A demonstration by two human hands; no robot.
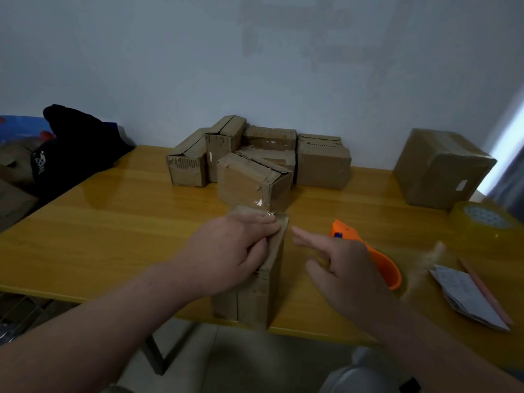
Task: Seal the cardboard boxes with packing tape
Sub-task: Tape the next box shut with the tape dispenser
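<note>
**Entry: small carton under tape, near edge of worktop**

- Carton (255, 293): the task's thing. It stands on end at the near edge of the worktop (113, 222), probably set close so both hands can reach its top. A clear tape strip (261, 204) glints at its far top edge.
- Left hand (235, 251): fingers lie flat across the carton top and the thumb runs down its side. It looks to be steadying the carton and pressing tape onto the seam.
- Right hand (346, 268): loose, fingers extended, grasping nothing. The index finger points at the carton, just beside it, probably ready to smooth the strip.
- Orange tape dispenser (382, 265): lies on the worktop, partly behind the right hand and within easy reach.
- Tape roll (482, 219): a spare, at the far right.
- Stacked cartons (255, 157): a cluster against the wall; several show tape.
- Large carton (442, 168): stands apart at the right.
- Folded paper (467, 296) and pencil (485, 290): lie at the right.
</note>
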